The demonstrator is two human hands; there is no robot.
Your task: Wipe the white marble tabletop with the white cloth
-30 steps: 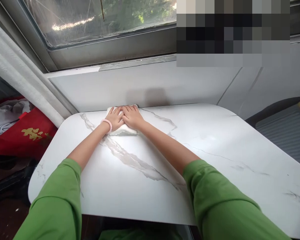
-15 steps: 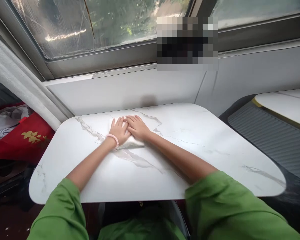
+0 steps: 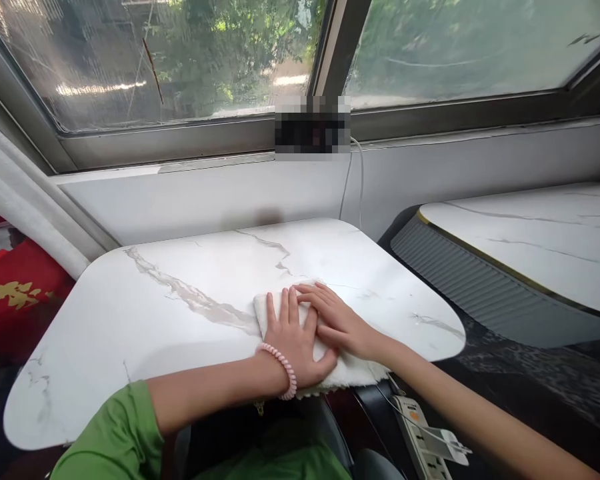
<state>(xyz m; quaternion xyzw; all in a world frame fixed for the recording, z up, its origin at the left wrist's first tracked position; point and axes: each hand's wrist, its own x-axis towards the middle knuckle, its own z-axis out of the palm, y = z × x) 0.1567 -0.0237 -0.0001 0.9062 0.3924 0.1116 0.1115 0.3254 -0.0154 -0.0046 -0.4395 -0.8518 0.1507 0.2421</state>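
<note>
A folded white cloth [image 3: 355, 375] lies on the white marble-patterned table [image 3: 190, 267], its front edge at the table's front edge. My left hand [image 3: 295, 340], with a pink coiled band [image 3: 283, 365] at the wrist, presses flat on the cloth with fingers spread. Beside it, my right hand [image 3: 344, 323] also rests on the cloth, its fingers stretched out and their tips close to my left fingers. Both hands are open, palms down, and cover much of the cloth's middle.
A second marble-patterned table [image 3: 530, 233] with a ribbed grey side stands at the right. Below the front edge is a power strip [image 3: 420, 433] with a white plug and cables. A red bag [image 3: 25, 287] and a white curtain [image 3: 25, 180] are at the left, windows behind.
Both hands and the cloth have moved from the far middle of the table toward me and to the right, to the front edge. The view has shifted to the right.
</note>
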